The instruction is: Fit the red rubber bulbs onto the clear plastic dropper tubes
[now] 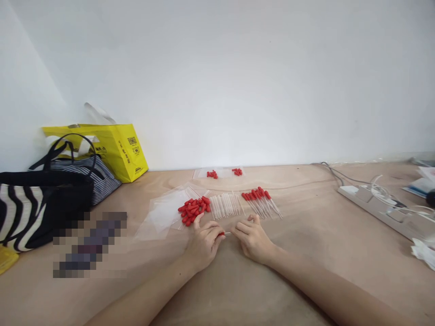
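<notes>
My left hand (pixel 205 242) pinches a small red rubber bulb (pixel 221 233) between thumb and fingers. From the bulb a thin clear tube (pixel 228 233) points right, its far end at the fingertips of my right hand (pixel 253 239), which are closed on it. Just beyond my left hand lies a pile of loose red bulbs (pixel 193 210). Beside the pile, a row of thin clear tubes (pixel 226 205) rests on the table. Farther right, several tubes with red bulbs on their ends (pixel 260 201) lie side by side.
Clear plastic bags (pixel 163 215) lie left of the bulb pile. Near the wall, more bagged red bulbs (pixel 212 174) rest. A yellow bag (pixel 131 154), a striped bag (pixel 105 181) and a black bag (pixel 74 194) stand left. A power strip (pixel 377 206) with cables lies right.
</notes>
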A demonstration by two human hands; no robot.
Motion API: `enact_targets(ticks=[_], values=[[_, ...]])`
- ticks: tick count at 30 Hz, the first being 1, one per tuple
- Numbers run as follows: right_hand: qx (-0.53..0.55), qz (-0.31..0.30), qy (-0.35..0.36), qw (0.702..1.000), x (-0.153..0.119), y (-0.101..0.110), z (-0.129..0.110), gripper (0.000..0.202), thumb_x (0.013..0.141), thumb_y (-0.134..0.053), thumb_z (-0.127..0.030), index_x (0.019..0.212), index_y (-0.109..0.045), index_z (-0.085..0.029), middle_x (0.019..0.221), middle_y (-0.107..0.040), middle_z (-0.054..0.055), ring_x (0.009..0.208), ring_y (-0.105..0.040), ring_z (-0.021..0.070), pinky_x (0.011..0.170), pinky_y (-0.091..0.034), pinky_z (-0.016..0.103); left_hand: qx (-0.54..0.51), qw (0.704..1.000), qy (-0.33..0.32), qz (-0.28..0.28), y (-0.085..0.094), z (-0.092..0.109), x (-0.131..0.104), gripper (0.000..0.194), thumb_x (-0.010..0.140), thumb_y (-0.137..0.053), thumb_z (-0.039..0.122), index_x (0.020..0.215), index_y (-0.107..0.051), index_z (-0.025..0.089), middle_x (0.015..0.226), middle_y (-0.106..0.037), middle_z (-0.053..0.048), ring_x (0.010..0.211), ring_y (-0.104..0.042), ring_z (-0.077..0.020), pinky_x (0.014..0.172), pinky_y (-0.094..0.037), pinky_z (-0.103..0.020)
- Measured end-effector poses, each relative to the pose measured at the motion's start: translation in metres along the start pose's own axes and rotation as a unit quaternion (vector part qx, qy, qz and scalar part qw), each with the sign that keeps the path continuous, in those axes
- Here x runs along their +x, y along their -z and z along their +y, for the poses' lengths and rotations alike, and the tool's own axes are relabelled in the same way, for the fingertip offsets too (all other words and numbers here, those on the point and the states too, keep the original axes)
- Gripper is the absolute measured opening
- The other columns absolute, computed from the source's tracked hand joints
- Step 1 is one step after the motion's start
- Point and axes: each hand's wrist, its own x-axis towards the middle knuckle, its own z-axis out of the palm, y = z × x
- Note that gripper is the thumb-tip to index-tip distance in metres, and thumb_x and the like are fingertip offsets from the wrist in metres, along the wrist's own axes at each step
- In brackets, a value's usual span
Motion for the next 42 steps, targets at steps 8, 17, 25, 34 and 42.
enact_targets(ticks=[8, 17, 25, 34, 42], values=[[0.019, -0.023, -0.016, 0.999, 0.001, -0.003, 0.000, 0.027, 0.070, -0.035, -0.002, 0.081, -0.056, -0.015, 0.066, -0.052, 0.001, 0.062, -0.042, 0.0111, 0.069, -0.019, 0.030, -0.009, 1.000, 0.011, -0.018, -0.001, -0.002, 0.000, 0.014, 0.082, -0.043, 0.018, 0.076, -0.056, 0.020, 0.073, -0.065, 0.003, 0.078, -0.058, -0.0135, 0.100, -0.005, -0.050], [0.073, -0.024, -0.054, 0.996, -0.001, -0.001, 0.002, 0.022, 0.085, -0.035, -0.013, 0.085, -0.057, -0.016, 0.071, -0.055, 0.002, 0.065, -0.042, 0.0111, 0.071, -0.021, 0.029, 0.000, 1.000, 0.003, 0.010, 0.005, -0.004, 0.003, 0.008, 0.079, -0.053, 0.027, 0.078, -0.059, 0.023, 0.079, -0.066, 0.004, 0.086, -0.053, -0.0163, 0.095, -0.009, -0.045], [0.099, -0.063, -0.032, 0.993, -0.001, 0.001, 0.003, 0.024, 0.087, -0.034, -0.015, 0.089, -0.058, -0.016, 0.074, -0.055, 0.003, 0.070, -0.042, 0.0119, 0.069, -0.025, 0.027, -0.034, 0.997, 0.023, -0.069, 0.005, -0.007, 0.002, 0.009, 0.080, -0.050, 0.024, 0.080, -0.059, 0.024, 0.088, -0.065, 0.004, 0.090, -0.051, -0.0159, 0.094, -0.013, -0.044], [-0.003, -0.086, -0.085, 0.993, -0.002, 0.007, 0.013, 0.019, 0.083, -0.043, -0.019, 0.085, -0.061, -0.020, 0.071, -0.057, 0.003, 0.073, -0.043, 0.0145, 0.066, -0.020, 0.030, 0.049, 0.997, 0.057, -0.030, 0.004, -0.020, 0.001, 0.024, 0.080, -0.048, 0.031, 0.104, -0.055, 0.028, 0.102, -0.060, -0.001, 0.099, -0.048, -0.0201, 0.093, -0.020, -0.045], [-0.130, -0.014, -0.331, 0.934, -0.006, -0.005, 0.051, 0.022, 0.080, -0.041, -0.022, 0.083, -0.063, -0.021, 0.079, -0.064, 0.003, 0.078, -0.049, 0.0169, 0.066, -0.019, 0.029, 0.121, 0.971, 0.207, 0.024, 0.008, -0.032, 0.002, 0.035, 0.069, -0.057, 0.024, 0.104, -0.050, 0.023, 0.106, -0.056, -0.005, 0.103, -0.044, -0.0245, 0.089, -0.025, -0.044]])
